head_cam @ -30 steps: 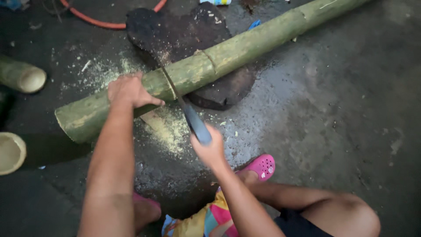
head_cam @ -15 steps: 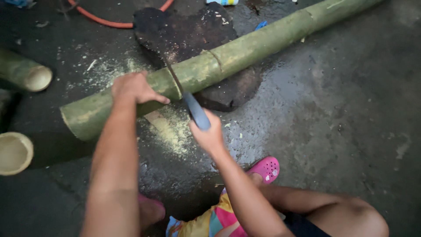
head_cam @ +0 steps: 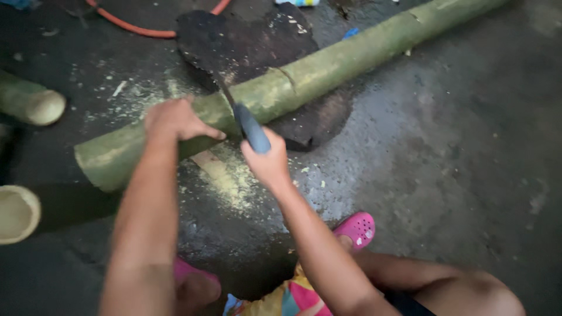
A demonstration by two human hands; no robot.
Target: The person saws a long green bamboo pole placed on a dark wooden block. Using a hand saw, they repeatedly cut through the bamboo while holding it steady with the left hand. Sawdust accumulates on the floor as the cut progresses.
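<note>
Bamboo pole, green, long — sawn crosswise on the wet concrete floor.

Pole laid diagonally over a dark flat slab, near end at lower left. Left hand pressed on top of the pole, fingers curled over it. Right hand closed round the blue handle of a handsaw, blade set in the cut just beside the left hand. Against the frames of a second ago, the saw handle is seen drawn nearer the pole and the blade deeper in the kerf; pole unmoved, not yet parted. Pale sawdust noted beneath the cut. Cut bamboo sections at left; pink clog beside.
</note>
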